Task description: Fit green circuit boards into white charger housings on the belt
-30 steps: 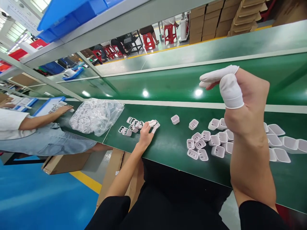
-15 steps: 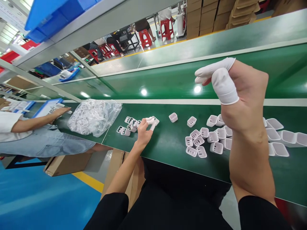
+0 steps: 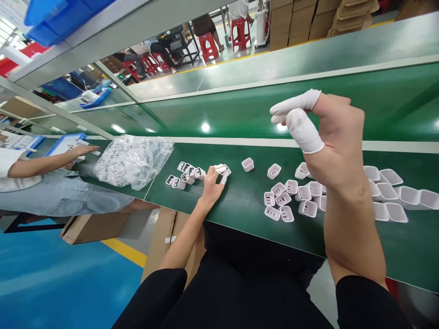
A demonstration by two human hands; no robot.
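Note:
My left hand (image 3: 213,186), with white finger cots, is closed on a small white plastic charger housing (image 3: 227,170) low over the green worktop. My right hand (image 3: 331,135) is raised above the worktop, thumb and fingers bent together in white finger cots; anything between the fingertips is hidden. Left of my left hand sits a small group of white housings (image 3: 179,184) with dark metal parts inside. To its right stand two single open housings, one nearer (image 3: 247,164) and one farther (image 3: 274,171). Many more slotted housings (image 3: 286,213) stand partly behind my right forearm.
A clear plastic bag (image 3: 132,162) full of small white parts lies at the left. Beyond it a co-worker's hand (image 3: 85,150) reaches over the worktop. A green ledge (image 3: 219,107) runs behind, with a metal shelf (image 3: 144,34) overhead. Cardboard boxes (image 3: 164,242) stand below.
My right hand has moved left and slightly down in the picture. My left hand, still on the housing, has shifted a little right. The view has tilted slightly.

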